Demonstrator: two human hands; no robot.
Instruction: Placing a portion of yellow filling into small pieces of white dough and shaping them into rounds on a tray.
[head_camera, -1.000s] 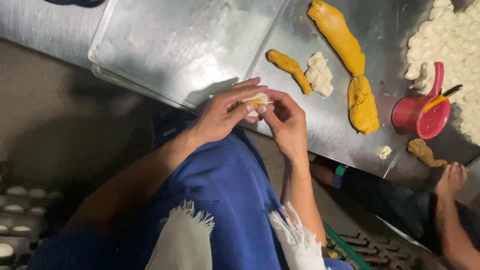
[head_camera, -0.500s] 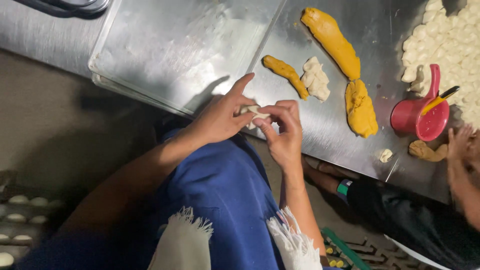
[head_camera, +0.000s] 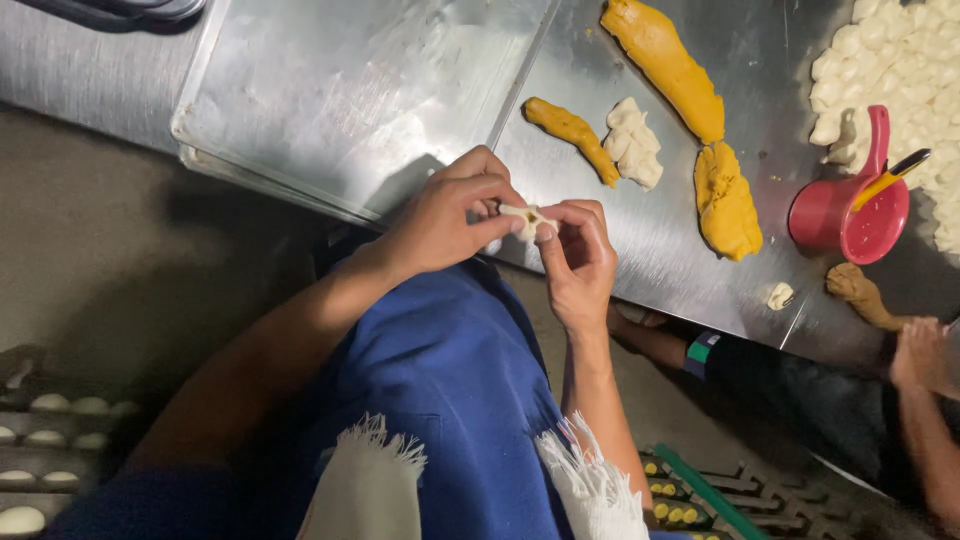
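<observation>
My left hand (head_camera: 450, 215) and my right hand (head_camera: 578, 250) meet at the near edge of a steel table (head_camera: 680, 250). Between their fingertips they pinch a small white dough piece (head_camera: 527, 218) with a bit of yellow filling showing in its middle. On the table just beyond lie a small yellow filling strip (head_camera: 572, 135), a clump of white dough bits (head_camera: 632, 142), a long yellow filling log (head_camera: 665, 62) and a shorter yellow lump (head_camera: 728, 200).
A bare metal tray (head_camera: 350, 90) lies at the left of the table. A red cup (head_camera: 850, 205) with a yellow-handled tool stands at the right, beside a heap of white dough pieces (head_camera: 900, 80). Another person's hand (head_camera: 915, 350) rests at the right edge. Trays of shaped pieces (head_camera: 40, 450) sit low left.
My hands have kept working the dough piece, folding it tighter around the filling. The other person's hand at the right has shifted along the table edge.
</observation>
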